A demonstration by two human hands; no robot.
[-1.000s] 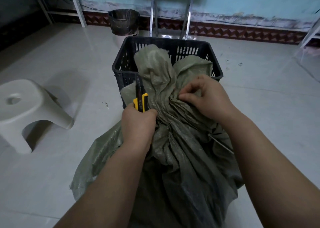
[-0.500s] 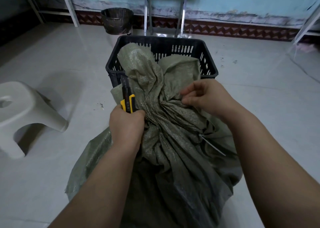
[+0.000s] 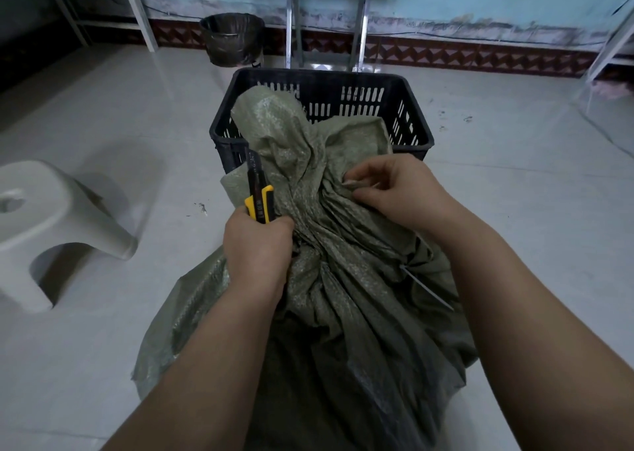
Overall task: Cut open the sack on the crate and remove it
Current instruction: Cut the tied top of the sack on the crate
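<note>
sack (image 3: pixel 343 261) hides crate (image 3: pixel 319 76) front, cutter (image 3: pixel 259 196) handle hidden

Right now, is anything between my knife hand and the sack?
Nothing visible. The left hand grips the knife right against the gathered neck of the sack, tip pointing up beside the fabric. The right hand pinches a fold of the sack in front of the crate.

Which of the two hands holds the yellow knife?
The left hand grips the knife; the right hand only pinches a fold of the sack.
</note>
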